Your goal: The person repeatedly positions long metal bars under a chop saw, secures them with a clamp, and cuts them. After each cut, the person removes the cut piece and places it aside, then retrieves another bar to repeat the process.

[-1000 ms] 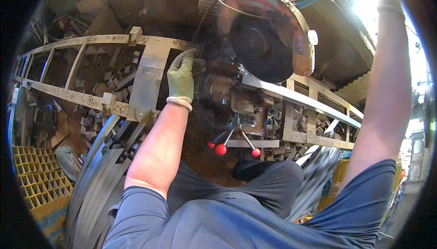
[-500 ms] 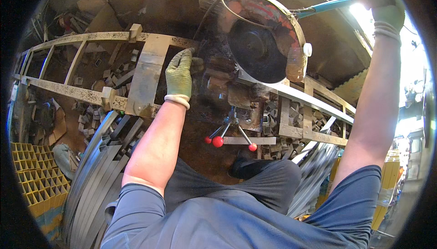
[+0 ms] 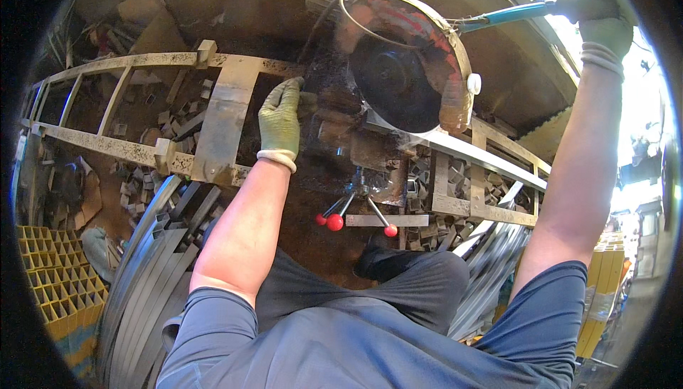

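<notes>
My right hand [image 3: 603,24], gloved, is closed round the dark grip of a teal lever handle [image 3: 514,14] at the upper right. The lever joins the guard of a cut-off saw [image 3: 455,47], whose dark round blade [image 3: 395,84] is lowered to a pale metal bar [image 3: 491,160] on the saw bed. A haze hangs round the blade. My left hand [image 3: 280,120], in a yellowish glove, is left of the saw with its fingers drawn together. Whatever lies between those fingertips is hidden. A clamp handle [image 3: 348,207] with red ball knobs stands nearer me.
A ladder-like metal rack [image 3: 135,148] runs left of the saw; another support frame [image 3: 484,207] stands right. Cut offcuts [image 3: 188,115] lie below. Long metal bars [image 3: 153,275] are at lower left, beside stacked yellow square tubes [image 3: 64,275]. A plastic bottle [image 3: 455,108] hangs by the guard.
The saw head has come slightly down and left, and my right hand has dropped a little with the lever. My left hand stays nearly where it was.
</notes>
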Available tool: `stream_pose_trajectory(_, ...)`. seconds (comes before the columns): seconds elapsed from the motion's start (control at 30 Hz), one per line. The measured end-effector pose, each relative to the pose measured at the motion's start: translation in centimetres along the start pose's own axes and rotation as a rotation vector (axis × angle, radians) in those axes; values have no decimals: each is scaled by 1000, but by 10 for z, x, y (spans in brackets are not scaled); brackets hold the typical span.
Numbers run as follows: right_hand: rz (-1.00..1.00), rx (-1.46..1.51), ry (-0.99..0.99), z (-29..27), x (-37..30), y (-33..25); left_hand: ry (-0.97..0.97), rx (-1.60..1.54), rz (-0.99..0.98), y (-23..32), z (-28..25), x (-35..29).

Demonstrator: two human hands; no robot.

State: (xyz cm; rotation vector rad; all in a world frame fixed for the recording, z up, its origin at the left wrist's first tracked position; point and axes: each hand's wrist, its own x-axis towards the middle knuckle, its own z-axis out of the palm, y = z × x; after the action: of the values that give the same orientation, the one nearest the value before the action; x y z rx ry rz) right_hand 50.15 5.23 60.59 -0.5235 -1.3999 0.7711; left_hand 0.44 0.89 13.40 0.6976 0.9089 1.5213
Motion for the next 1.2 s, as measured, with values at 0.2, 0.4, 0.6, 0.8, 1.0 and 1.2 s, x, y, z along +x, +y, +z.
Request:
stream_pose_trajectory(0.2,-89,-37,162,11,-2,17,12,-42,-14,-2,-2,-1)
stream_pose_trajectory(0.4,-161,-120,233,-23,7,-7,-35,-16,-5,-6,12,-5)
stream_pose_trajectory(0.6,-282,-117,220,98,-40,32,-16,12,20,-4,2,-3)
stream_pose_trajectory(0.8,-185,-213,200,44,-21,17,-22,5,23,-7,2,-1)
stream_pose_trajectory(1.0,-75,192,11,30,-17,12,-18,67,50,-2,-1,-1)
stream_pose_trajectory(1.2,-173,-144,256,60,-28,15,-23,29,-7,4,-4,0)
